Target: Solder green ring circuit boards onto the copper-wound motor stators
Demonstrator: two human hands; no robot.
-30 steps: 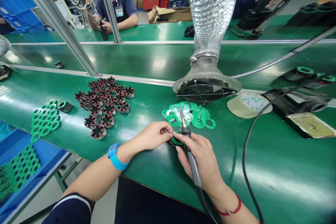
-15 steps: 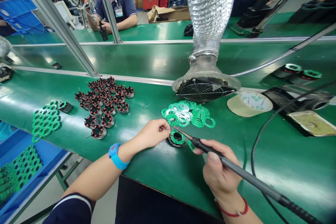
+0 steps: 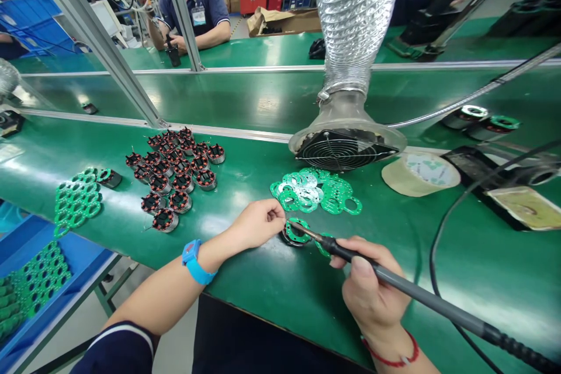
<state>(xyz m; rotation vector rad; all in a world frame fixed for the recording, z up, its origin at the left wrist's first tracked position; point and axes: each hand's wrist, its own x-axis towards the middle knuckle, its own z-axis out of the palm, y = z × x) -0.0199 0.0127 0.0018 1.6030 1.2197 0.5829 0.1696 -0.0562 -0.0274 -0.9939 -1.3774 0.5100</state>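
Head view, with the clock centred on the one green-ringed motor part (image 3: 298, 241) between the hands: roughly twenty copper-wound cores (image 3: 165, 219) crowd together at ten o'clock, the rear ones overlapping too closely for an exact count. One loose green ring (image 3: 321, 249) lies at four, just beside the part, and a pile of ring boards (image 3: 339, 196), too layered to count, lies at twelve. Two more ringed parts (image 3: 495, 128) stand farther off at two.

One fume hood (image 3: 350, 149) hangs close behind the pile at one o'clock. One tape roll (image 3: 421, 175) sits at two, and one sponge tray (image 3: 523, 205) at three. A perforated green panel (image 3: 78, 201) lies well apart at nine.

At four, the right hand (image 3: 376, 285) is closed pen-fashion round the soldering iron (image 3: 414, 290), whose shaft crosses the ring's face and whose fingers partly cover the loose ring; whether the tip touches is unclear. At nine, the left hand (image 3: 259, 222) has its fingertips pinched together by the part's rim; I cannot tell whether anything thin is between them.
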